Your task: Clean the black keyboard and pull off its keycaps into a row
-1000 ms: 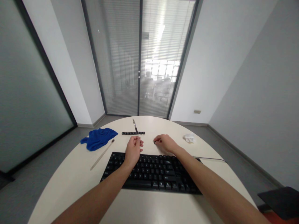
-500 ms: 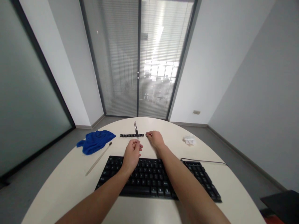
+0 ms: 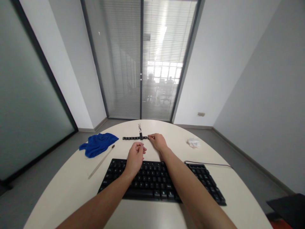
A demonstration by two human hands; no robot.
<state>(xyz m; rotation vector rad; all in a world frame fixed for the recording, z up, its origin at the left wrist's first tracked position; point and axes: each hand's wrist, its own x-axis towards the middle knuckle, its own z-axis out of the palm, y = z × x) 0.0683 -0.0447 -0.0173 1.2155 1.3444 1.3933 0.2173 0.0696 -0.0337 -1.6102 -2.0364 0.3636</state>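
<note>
A thin wire keycap puller with a dark middle is pinched in my left hand, its wire end pointing away from me. It crosses in front of a row of black keycaps lined up on the table. My right hand is closed at the right end of that row, its fingertips on a small black keycap that they partly hide. Beneath both forearms lies a black keyboard; the arms cover parts of its keys.
A crumpled blue cloth lies at the left, beside a long-handled brush. To the right is a crumpled white tissue. The keyboard's cable runs off the right edge of the round table.
My right hand has moved slightly left, bringing the keycap up against the end of the row. The left hand with the puller has barely shifted.
</note>
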